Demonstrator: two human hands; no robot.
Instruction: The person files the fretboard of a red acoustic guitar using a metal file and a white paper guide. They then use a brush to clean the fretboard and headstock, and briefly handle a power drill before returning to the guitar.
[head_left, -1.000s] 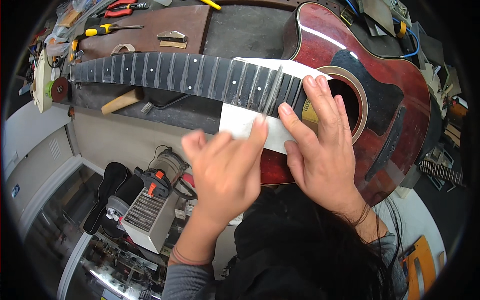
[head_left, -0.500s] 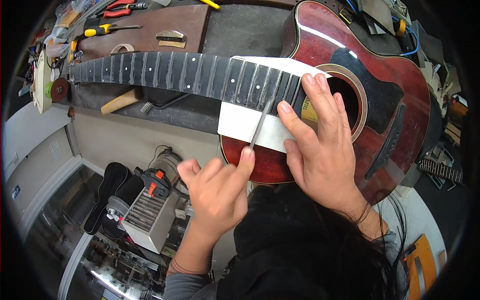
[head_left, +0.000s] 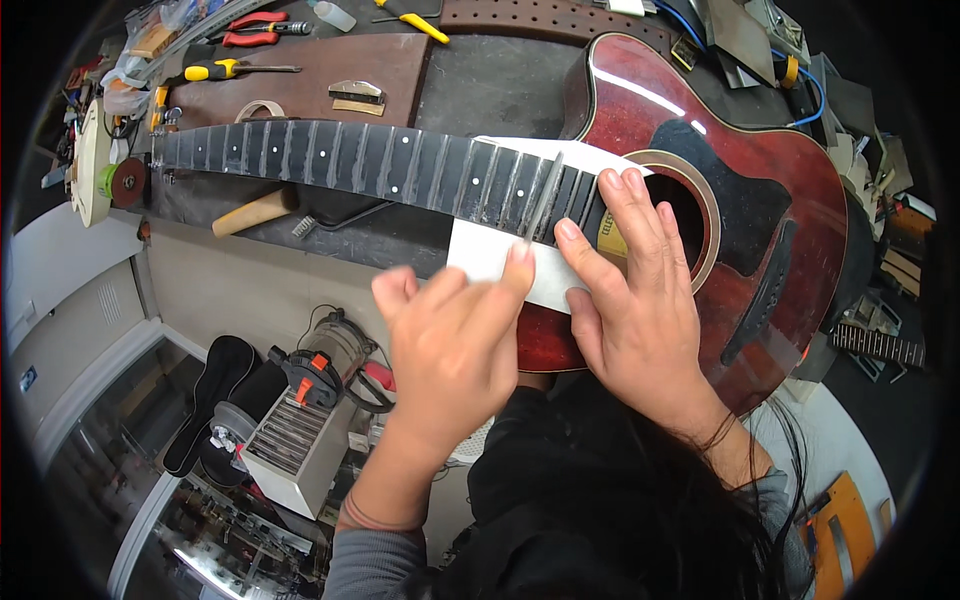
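Currently, our dark bench point(head_left: 490, 85) carries a red guitar point(head_left: 800, 170), its body to the right and its fretboard point(head_left: 370, 165) reaching left. A white sheet point(head_left: 485, 255) lies under the fretboard's right part. Our right hand point(head_left: 645, 285) rests at that end, index finger spread from the others. Farther left, our slightly blurred left hand point(head_left: 450, 325) has curled fingers clamped on a thin rod point(head_left: 545, 197) crossing the fretboard.

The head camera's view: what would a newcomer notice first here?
Probably the glossy dark-red acoustic guitar, its body at upper right and its long black fretboard reaching left. Next, near the middle, the left hand holds a slim grey file at the fretboard, where a white sheet shows on both sides; the right hand lies by the soundhole.
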